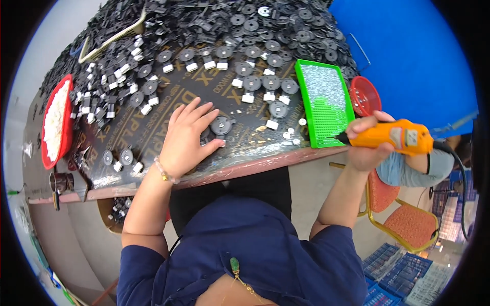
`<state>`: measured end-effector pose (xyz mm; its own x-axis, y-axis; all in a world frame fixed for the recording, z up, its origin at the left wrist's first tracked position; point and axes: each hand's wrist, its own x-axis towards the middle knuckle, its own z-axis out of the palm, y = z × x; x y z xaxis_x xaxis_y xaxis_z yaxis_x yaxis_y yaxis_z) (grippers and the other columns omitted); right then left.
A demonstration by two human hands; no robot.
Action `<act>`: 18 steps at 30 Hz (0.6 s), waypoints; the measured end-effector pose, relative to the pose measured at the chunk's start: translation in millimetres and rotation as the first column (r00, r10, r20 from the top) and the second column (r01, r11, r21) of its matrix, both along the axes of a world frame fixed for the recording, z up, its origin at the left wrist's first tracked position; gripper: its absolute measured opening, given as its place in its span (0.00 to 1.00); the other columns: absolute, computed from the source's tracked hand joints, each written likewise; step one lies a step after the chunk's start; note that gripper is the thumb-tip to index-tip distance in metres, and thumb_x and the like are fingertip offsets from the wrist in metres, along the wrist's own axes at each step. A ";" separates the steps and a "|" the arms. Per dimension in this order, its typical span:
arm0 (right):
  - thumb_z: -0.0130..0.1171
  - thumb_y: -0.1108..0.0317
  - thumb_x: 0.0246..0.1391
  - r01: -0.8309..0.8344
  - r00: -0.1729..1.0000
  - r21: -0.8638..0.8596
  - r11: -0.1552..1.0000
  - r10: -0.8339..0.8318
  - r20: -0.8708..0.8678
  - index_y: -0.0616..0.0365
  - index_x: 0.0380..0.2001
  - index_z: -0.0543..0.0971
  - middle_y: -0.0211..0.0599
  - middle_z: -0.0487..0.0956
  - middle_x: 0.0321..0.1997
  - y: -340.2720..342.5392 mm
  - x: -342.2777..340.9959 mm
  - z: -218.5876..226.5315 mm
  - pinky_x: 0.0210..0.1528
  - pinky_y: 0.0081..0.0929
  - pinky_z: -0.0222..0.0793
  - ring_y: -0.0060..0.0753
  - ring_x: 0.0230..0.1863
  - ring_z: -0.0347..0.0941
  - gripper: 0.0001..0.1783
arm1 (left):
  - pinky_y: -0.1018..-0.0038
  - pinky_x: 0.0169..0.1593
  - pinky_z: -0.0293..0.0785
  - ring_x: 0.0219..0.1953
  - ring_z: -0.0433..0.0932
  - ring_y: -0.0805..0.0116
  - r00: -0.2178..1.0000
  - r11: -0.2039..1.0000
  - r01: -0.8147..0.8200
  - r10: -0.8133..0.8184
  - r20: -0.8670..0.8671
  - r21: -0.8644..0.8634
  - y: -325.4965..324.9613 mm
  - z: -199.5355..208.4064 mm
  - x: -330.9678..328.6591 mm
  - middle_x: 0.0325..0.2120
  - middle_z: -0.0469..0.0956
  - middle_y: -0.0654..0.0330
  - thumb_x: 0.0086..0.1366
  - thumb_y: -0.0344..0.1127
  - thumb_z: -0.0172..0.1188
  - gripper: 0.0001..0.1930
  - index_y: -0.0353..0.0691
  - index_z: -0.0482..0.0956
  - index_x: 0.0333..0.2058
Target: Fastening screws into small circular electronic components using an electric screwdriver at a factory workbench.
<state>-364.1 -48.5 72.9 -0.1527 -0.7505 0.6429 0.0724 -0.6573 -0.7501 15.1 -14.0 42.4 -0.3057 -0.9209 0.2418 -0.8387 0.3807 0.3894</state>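
Observation:
In my right hand is an orange electric screwdriver, fingers wrapped round its body and a cord trailing off its back end. Its black nose and bit point left, over the lower right of a green tray with rows of small holes and silvery screws across its far part. My left hand lies on the table, fingers spread, its thumb and forefinger beside a black round plastic part. Another dark piece is partly hidden under that hand. Several round black parts with white blocks stand beyond.
A large heap of black plastic parts covers the table's far side. White pieces fill a red basket at left. A red bowl stands right of the tray, small white discs left of it. A chair is at right.

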 end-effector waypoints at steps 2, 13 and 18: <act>0.57 0.26 0.56 -0.003 1.000 0.030 1.000 0.003 -0.001 0.64 0.53 0.70 0.41 0.79 0.28 -8.4 -6.9 -11.2 0.26 0.25 0.71 0.29 0.22 0.72 0.46 | 0.47 0.73 0.51 0.71 0.64 0.51 1.000 1.000 0.000 0.000 -0.028 -0.014 -2.5 -8.2 -10.9 0.58 0.78 0.56 0.54 0.43 0.75 0.31 0.42 0.81 0.56; 0.62 0.31 0.57 0.014 1.000 0.070 0.997 -0.012 -0.018 0.65 0.51 0.71 0.41 0.80 0.25 -16.6 -11.9 -23.4 0.24 0.22 0.72 0.27 0.21 0.75 0.43 | 0.44 0.74 0.38 0.71 0.65 0.54 0.999 1.000 -0.025 0.025 0.038 0.005 -2.5 -3.8 -54.2 0.43 0.85 0.59 0.49 0.42 0.77 0.25 0.42 0.84 0.47; 0.62 0.31 0.57 0.043 0.999 0.063 0.997 -0.042 -0.014 0.65 0.51 0.71 0.41 0.80 0.25 -13.8 -12.0 -21.9 0.24 0.21 0.72 0.27 0.21 0.75 0.43 | 0.43 0.74 0.35 0.70 0.65 0.54 0.999 0.999 -0.020 0.022 0.046 -0.042 -5.0 -6.7 -60.0 0.43 0.85 0.61 0.52 0.48 0.76 0.25 0.44 0.85 0.47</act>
<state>-376.2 -62.2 51.0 -0.1772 -0.7830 0.5962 0.0354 -0.6105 -0.7912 -44.9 -19.1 35.7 -0.2985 -0.9167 0.2656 -0.8633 0.3780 0.3344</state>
